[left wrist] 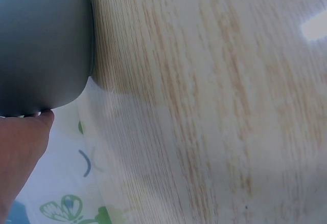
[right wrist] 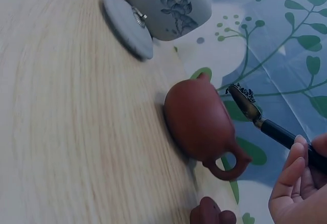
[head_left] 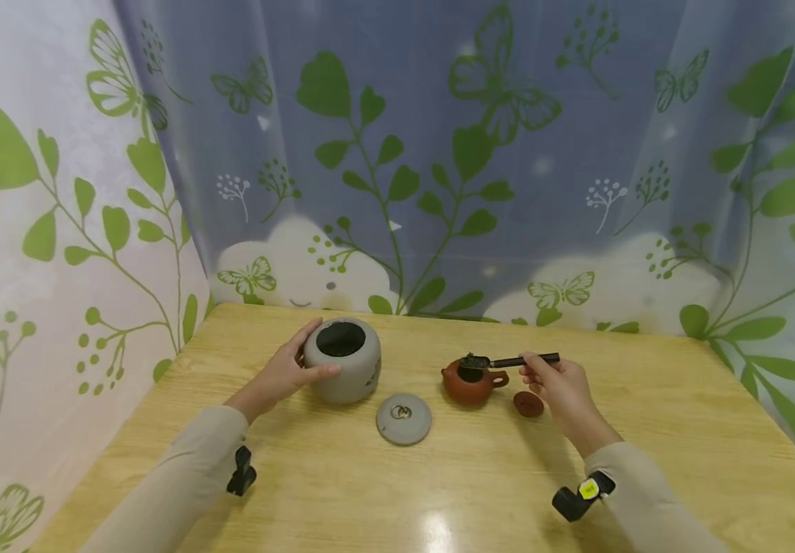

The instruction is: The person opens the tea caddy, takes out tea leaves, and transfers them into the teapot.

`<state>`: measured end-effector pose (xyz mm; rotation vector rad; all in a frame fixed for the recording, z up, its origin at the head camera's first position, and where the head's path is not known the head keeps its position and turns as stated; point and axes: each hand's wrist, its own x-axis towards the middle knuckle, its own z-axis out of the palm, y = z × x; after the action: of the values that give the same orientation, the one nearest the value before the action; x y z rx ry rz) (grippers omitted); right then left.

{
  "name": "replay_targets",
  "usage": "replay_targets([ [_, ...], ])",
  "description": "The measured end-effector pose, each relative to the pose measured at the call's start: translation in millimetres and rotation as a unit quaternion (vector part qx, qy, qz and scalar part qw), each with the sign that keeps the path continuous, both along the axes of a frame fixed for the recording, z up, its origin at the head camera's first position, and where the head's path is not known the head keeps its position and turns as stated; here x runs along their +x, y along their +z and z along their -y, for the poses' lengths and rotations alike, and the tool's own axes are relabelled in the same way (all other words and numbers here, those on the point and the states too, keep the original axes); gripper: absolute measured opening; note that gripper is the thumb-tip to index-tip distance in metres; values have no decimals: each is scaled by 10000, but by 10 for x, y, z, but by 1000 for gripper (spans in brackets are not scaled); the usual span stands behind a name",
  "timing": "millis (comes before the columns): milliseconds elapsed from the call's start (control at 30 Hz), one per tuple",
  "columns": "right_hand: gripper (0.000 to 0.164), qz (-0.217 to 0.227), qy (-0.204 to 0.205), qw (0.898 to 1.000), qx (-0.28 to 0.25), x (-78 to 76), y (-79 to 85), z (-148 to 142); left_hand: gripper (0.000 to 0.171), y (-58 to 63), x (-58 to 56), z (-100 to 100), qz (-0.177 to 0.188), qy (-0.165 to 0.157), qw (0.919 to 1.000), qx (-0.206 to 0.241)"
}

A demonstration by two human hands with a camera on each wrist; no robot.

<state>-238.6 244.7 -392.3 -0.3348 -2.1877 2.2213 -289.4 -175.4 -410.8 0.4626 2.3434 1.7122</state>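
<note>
My left hand (head_left: 295, 365) grips a round grey jar (head_left: 359, 382), thumb across the near side and fingers around its left side. The jar stands uncovered with a dark interior; a lotus drawing shows on it in the right wrist view. Between the thumb and fingers of my right hand (head_left: 563, 388) is the black handle of a tea scoop (right wrist: 278, 133). Dark tea leaves (right wrist: 244, 92) lie in its bowl. The scoop is held level over the open mouth of a reddish-brown clay teapot (head_left: 468, 392), whose handle points right.
Between jar and teapot lies the grey jar lid (head_left: 404, 432) with metal rings on top. The small brown teapot lid (head_left: 528, 404) rests on the wooden table (head_left: 342, 491) beside the teapot handle. A leaf-patterned curtain (head_left: 411, 253) hangs behind the table.
</note>
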Motion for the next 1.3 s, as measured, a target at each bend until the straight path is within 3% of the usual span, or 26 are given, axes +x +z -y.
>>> replay_targets([
  [267, 41, 25, -145, 9981, 596, 5, -69, -55, 95, -31, 4, -13, 61, -36, 9999, 123],
  [467, 36, -349, -72, 9893, 1414, -11, -27, -52, 95, -29, 0, -11, 41, -49, 9999, 124],
  [600, 36, -639, 117, 9741, 2166, -36, 37, -35, 94, -10, 1, -13, 18, -48, 9999, 86],
  [833, 33, -1172, 564, 9158, 3800, -115, 194, 22, 92, 1, -7, -7, 12, -3, 10000, 50],
  [933, 31, -1269, 775, 9017, 4059, -135, 241, 46, 93, 0, -6, -5, 21, 4, 10000, 37],
  [1100, 31, -1284, 976, 8935, 4190, -126, 293, 85, 93, -13, -5, 3, 37, -13, 10000, 78],
  [1300, 28, -1269, 982, 8956, 4149, -110, 311, 93, 92, -13, -4, 1, 10, -60, 9999, 120],
])
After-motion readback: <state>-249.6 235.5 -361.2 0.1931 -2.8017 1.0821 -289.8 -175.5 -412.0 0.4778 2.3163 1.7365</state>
